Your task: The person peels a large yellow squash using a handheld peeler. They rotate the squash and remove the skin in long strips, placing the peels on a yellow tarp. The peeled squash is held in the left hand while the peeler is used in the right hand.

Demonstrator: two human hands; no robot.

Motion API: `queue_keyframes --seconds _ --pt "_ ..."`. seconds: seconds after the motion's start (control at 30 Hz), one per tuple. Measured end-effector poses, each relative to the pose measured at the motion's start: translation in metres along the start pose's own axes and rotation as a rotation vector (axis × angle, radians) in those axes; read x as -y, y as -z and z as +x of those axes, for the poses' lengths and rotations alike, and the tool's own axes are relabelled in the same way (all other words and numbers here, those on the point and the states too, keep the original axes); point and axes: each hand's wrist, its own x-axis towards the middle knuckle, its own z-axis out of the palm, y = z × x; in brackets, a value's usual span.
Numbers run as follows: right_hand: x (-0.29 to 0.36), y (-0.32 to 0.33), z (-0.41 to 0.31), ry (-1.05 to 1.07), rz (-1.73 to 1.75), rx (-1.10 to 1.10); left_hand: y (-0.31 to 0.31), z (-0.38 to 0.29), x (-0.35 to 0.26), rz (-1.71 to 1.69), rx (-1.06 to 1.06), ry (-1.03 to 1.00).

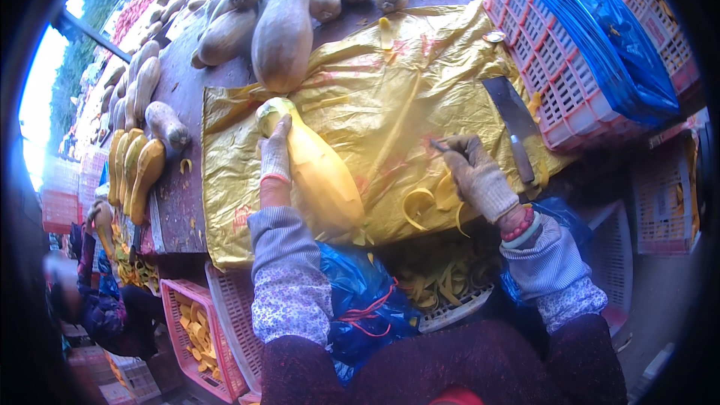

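My left hand (275,149), in a knit work glove, grips the stem end of a peeled yellow squash (323,174), which lies on a yellow woven plastic sack (371,101). My right hand (469,171), gloved too, is off to the right of the squash, its fingers closed on a small dark tool whose kind I cannot tell. Curled strips of peel (419,206) are beside and below that hand. Further right, a cleaver with a wooden handle (509,118) rests on the sack. Just beyond the squash stands a large unpeeled squash (283,34).
Several unpeeled squashes (225,36) line the far side; peeled ones (147,177) lie at the left. A pink crate (548,62) with a blue plastic bag stands right. Below the table edge are a crate of cut pieces (199,337) and peelings (444,287). Another person (107,309) works at far left.
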Motion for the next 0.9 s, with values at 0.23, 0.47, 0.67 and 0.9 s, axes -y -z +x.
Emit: queue_keyframes --seconds 0.23,0.47,0.67,0.9 --pt "0.002 0.048 -0.008 -0.034 -0.315 -0.232 -0.095 -0.082 -0.052 1.412 -0.120 -0.489" --pt "0.007 0.076 -0.019 0.061 -0.447 -0.365 -0.207 -0.211 -0.003 1.423 0.428 -0.390" --pt "0.025 0.075 -0.026 0.137 -0.405 -0.385 -0.171 -0.289 0.053 1.392 0.563 -0.831" --pt "0.042 0.087 -0.035 0.205 -0.389 -0.363 -0.070 -0.208 -0.015 1.225 -0.127 -0.931"
